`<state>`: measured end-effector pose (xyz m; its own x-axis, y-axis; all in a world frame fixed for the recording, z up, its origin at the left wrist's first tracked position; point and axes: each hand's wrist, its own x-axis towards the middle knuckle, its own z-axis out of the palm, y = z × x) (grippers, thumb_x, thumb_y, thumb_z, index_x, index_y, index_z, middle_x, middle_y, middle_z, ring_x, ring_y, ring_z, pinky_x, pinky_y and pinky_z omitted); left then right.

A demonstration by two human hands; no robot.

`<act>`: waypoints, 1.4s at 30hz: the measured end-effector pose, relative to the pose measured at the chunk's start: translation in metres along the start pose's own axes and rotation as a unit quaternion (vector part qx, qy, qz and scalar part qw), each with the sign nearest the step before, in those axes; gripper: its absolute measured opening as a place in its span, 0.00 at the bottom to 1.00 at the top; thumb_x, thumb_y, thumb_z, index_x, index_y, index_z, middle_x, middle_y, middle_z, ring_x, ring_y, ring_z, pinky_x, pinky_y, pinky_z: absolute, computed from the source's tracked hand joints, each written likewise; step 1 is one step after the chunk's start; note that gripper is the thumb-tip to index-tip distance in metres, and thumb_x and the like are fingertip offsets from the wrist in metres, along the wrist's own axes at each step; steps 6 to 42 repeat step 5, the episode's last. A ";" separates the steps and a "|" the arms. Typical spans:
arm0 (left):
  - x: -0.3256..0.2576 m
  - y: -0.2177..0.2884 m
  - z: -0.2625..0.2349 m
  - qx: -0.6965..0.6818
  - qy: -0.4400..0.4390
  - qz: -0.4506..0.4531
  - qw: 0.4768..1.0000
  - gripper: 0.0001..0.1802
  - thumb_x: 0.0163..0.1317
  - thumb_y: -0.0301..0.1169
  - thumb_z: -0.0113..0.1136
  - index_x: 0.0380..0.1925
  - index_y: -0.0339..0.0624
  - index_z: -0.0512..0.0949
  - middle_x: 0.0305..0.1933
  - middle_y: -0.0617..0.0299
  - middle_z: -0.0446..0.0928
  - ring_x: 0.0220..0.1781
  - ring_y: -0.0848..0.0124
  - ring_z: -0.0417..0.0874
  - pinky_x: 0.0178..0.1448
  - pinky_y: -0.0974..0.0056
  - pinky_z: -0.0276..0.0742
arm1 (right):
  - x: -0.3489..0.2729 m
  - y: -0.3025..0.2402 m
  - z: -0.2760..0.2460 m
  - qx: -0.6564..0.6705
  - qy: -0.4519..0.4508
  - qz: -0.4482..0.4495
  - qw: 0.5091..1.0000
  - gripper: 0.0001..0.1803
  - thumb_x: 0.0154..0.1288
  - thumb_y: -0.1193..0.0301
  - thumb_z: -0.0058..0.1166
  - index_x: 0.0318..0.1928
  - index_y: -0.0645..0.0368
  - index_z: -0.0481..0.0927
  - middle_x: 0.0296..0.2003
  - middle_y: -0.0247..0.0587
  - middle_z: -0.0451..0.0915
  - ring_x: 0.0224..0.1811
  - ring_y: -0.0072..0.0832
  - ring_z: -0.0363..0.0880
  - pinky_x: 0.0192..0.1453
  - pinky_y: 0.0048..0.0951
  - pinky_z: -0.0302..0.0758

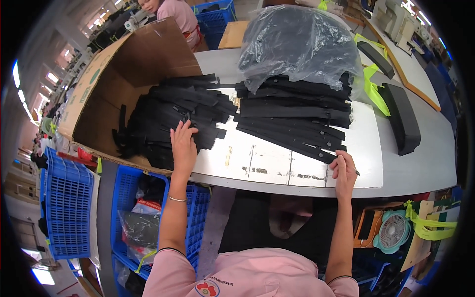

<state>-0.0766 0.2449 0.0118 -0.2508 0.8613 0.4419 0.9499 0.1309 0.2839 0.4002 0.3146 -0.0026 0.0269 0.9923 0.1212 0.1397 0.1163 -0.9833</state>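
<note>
My left hand (183, 147) rests on a heap of black fabric strips (163, 106) at the mouth of a cardboard box (133, 59). Its fingers are extended and slightly apart, with nothing gripped. To the right, more black strips (297, 109) are fanned out in a stack, small round spots showing near their right ends. My right hand (344, 171) is closed at the right end of the nearest strip (297, 143), its fingertips touching it. A slim, dark, pen-like tool (357, 173) pokes out of that hand; most of it is hidden.
Under the strips lies a white board (269, 168) with dark marks, on a grey table (435, 168). A clear plastic bag of dark material (299, 44) covers the far strips. Black padded bars (400, 119) stand at right. Blue crates (69, 203) and a small fan (393, 231) sit lower. Another person (178, 17) is beyond the box.
</note>
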 end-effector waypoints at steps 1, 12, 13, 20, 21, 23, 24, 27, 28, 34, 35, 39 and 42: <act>0.000 0.001 0.000 0.009 -0.003 -0.009 1.000 0.16 0.61 0.18 0.61 0.48 0.44 0.84 0.72 0.54 0.74 0.80 0.52 0.64 0.85 0.41 0.48 | 0.001 0.000 -0.001 0.001 0.000 -0.002 1.000 0.14 0.84 0.67 0.47 0.57 0.60 0.81 0.29 0.31 0.78 0.24 0.11 0.64 0.29 0.15 0.61; -0.001 0.001 -0.008 0.039 -0.053 0.019 0.998 0.22 0.61 0.16 0.58 0.53 0.47 0.82 0.73 0.54 0.73 0.81 0.52 0.63 0.85 0.41 0.46 | 0.001 0.004 -0.002 0.015 -0.001 0.006 1.000 0.13 0.83 0.68 0.49 0.57 0.59 0.82 0.28 0.30 0.77 0.25 0.11 0.64 0.30 0.16 0.62; -0.001 0.001 -0.008 0.039 -0.053 0.019 0.998 0.22 0.61 0.16 0.58 0.53 0.47 0.82 0.73 0.54 0.73 0.81 0.52 0.63 0.85 0.41 0.46 | 0.001 0.004 -0.002 0.015 -0.001 0.006 1.000 0.13 0.83 0.68 0.49 0.57 0.59 0.82 0.28 0.30 0.77 0.25 0.11 0.64 0.30 0.16 0.62; -0.001 0.001 -0.008 0.039 -0.053 0.019 0.998 0.22 0.61 0.16 0.58 0.53 0.47 0.82 0.73 0.54 0.73 0.81 0.52 0.63 0.85 0.41 0.46 | 0.001 0.004 -0.002 0.015 -0.001 0.006 1.000 0.13 0.83 0.68 0.49 0.57 0.59 0.82 0.28 0.30 0.77 0.25 0.11 0.64 0.30 0.16 0.62; -0.001 0.001 -0.008 0.039 -0.053 0.019 0.998 0.22 0.61 0.16 0.58 0.53 0.47 0.82 0.73 0.54 0.73 0.81 0.52 0.63 0.85 0.41 0.46 | 0.001 0.004 -0.002 0.015 -0.001 0.006 1.000 0.13 0.83 0.68 0.49 0.57 0.59 0.82 0.28 0.30 0.77 0.25 0.11 0.64 0.30 0.16 0.62; -0.001 0.001 -0.008 0.039 -0.053 0.019 0.998 0.22 0.61 0.16 0.58 0.53 0.47 0.82 0.73 0.54 0.73 0.81 0.52 0.63 0.85 0.41 0.46 | 0.001 0.004 -0.002 0.015 -0.001 0.006 1.000 0.13 0.83 0.68 0.49 0.57 0.59 0.82 0.28 0.30 0.77 0.25 0.11 0.64 0.30 0.16 0.62; -0.001 0.001 -0.008 0.039 -0.053 0.019 0.998 0.22 0.61 0.16 0.58 0.53 0.47 0.82 0.73 0.54 0.73 0.81 0.52 0.63 0.85 0.41 0.46 | 0.001 0.004 -0.002 0.015 -0.001 0.006 1.000 0.13 0.83 0.68 0.49 0.57 0.59 0.82 0.28 0.30 0.77 0.25 0.11 0.64 0.30 0.16 0.62; -0.001 0.001 -0.008 0.039 -0.053 0.019 0.998 0.22 0.61 0.16 0.58 0.53 0.47 0.82 0.73 0.54 0.73 0.81 0.52 0.63 0.85 0.41 0.46 | 0.001 0.004 -0.002 0.015 -0.001 0.006 1.000 0.13 0.83 0.68 0.49 0.57 0.59 0.82 0.28 0.30 0.77 0.25 0.11 0.64 0.30 0.16 0.62; -0.001 0.001 -0.008 0.039 -0.053 0.019 0.998 0.22 0.61 0.16 0.58 0.53 0.47 0.82 0.73 0.54 0.73 0.81 0.52 0.63 0.85 0.41 0.46 | 0.001 0.004 -0.002 0.015 -0.001 0.006 1.000 0.13 0.83 0.68 0.49 0.57 0.59 0.82 0.28 0.30 0.77 0.25 0.11 0.64 0.30 0.16 0.62; -0.001 0.001 -0.008 0.039 -0.053 0.019 0.998 0.22 0.61 0.16 0.58 0.53 0.47 0.82 0.73 0.54 0.73 0.81 0.52 0.63 0.85 0.41 0.46 | 0.001 0.004 -0.002 0.015 -0.001 0.006 1.000 0.13 0.83 0.68 0.49 0.57 0.59 0.82 0.28 0.30 0.77 0.25 0.11 0.64 0.30 0.16 0.62; -0.001 0.001 -0.008 0.039 -0.053 0.019 0.998 0.22 0.61 0.16 0.58 0.53 0.47 0.82 0.73 0.54 0.73 0.81 0.52 0.63 0.85 0.41 0.46 | 0.001 0.004 -0.002 0.015 -0.001 0.006 1.000 0.13 0.83 0.68 0.49 0.57 0.59 0.82 0.28 0.30 0.77 0.25 0.11 0.64 0.30 0.16 0.62; -0.001 0.001 -0.008 0.039 -0.053 0.019 0.998 0.22 0.61 0.16 0.58 0.53 0.47 0.82 0.73 0.54 0.73 0.81 0.52 0.63 0.85 0.41 0.46 | 0.001 0.004 -0.002 0.015 -0.001 0.006 1.000 0.13 0.83 0.68 0.49 0.57 0.59 0.82 0.28 0.30 0.77 0.25 0.11 0.64 0.30 0.16 0.62; -0.001 0.001 -0.008 0.039 -0.053 0.019 0.998 0.22 0.61 0.16 0.58 0.53 0.47 0.82 0.73 0.54 0.73 0.81 0.52 0.63 0.85 0.41 0.46 | 0.001 0.004 -0.002 0.015 -0.001 0.006 1.000 0.13 0.83 0.68 0.49 0.57 0.59 0.82 0.28 0.30 0.77 0.25 0.11 0.64 0.30 0.16 0.62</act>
